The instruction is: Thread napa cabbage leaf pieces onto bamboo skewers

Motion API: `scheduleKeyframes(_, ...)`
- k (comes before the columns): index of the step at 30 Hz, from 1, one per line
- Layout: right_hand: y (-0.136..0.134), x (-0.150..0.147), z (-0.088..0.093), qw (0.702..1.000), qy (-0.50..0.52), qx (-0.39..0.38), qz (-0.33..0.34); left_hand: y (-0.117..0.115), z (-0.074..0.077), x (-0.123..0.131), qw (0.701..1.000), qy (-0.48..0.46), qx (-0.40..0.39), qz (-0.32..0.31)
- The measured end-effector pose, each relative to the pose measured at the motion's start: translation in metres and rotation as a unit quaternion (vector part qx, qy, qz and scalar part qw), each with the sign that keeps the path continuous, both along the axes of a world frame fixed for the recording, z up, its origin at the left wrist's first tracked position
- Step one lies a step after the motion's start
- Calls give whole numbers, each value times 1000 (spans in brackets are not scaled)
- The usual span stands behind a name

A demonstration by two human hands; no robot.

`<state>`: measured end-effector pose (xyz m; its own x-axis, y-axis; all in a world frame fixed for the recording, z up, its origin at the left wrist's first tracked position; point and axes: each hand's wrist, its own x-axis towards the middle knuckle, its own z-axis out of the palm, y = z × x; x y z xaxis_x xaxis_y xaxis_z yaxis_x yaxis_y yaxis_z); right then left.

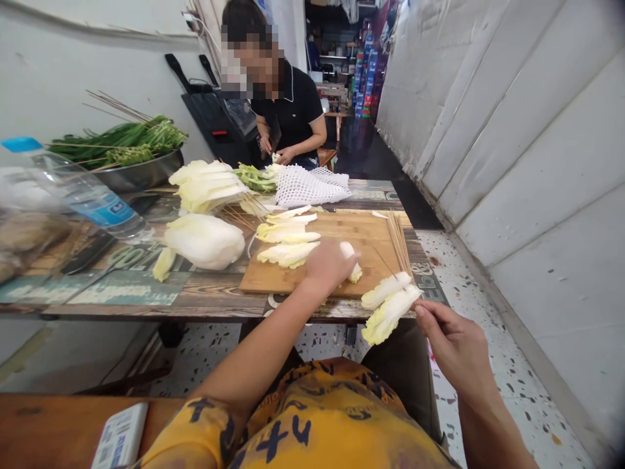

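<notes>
My left hand (328, 266) is over the wooden cutting board (288, 280), its fingers closed round a pale cabbage leaf (350, 255); motion blurs them a little. Beyond the board's right edge, my right hand (456, 345) pinches a thin skewer by the stem end of a yellow-edged cabbage leaf (388, 318). A second leaf (385, 290) lies just behind that one, partly over the table edge. Several cut leaves (288, 253) lie in rows on the board's left side. A bundle of bare skewers (399, 241) rests along its right side.
Left of the board sit a whole cabbage (205, 241), a stack of skewered leaves (208, 184) and scissors (124, 258). Farther left are a water bottle (105, 202) and a metal bowl (141, 170) of greens. Across the table, a person (288, 111) holds a knife (275, 135) beside white foam netting (310, 185).
</notes>
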<state>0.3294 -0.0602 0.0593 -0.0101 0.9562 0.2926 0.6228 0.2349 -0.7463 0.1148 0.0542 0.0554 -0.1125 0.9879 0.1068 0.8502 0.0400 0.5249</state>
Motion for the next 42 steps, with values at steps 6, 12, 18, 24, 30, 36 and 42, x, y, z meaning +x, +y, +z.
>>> scheduleKeyframes(6,-1,0,-3,1000,-12,1,0,6,-2,5,994,-99,5,-45)
scheduleKeyframes(12,-2,-5,-9,997,-24,-12,66,-41,-6,-22,829,-536,-122,-106)
scheduleKeyframes(18,-4,-12,-7,992,-17,-37,117,-72,-5,-40,662,-721,-190,-78)
scheduleKeyframes(24,-7,-12,-5,991,-30,-43,125,-78,3,-40,614,-768,-179,-42)
scheduleKeyframes(30,-10,-12,-5,990,-30,-45,128,-84,6,-41,593,-785,-180,-23)
scheduleKeyframes(36,-10,-12,-4,990,-31,-48,131,-84,8,-42,599,-780,-177,-38)
scheduleKeyframes(42,-10,-12,-3,989,-25,-61,130,-85,5,-43,613,-768,-177,-55)
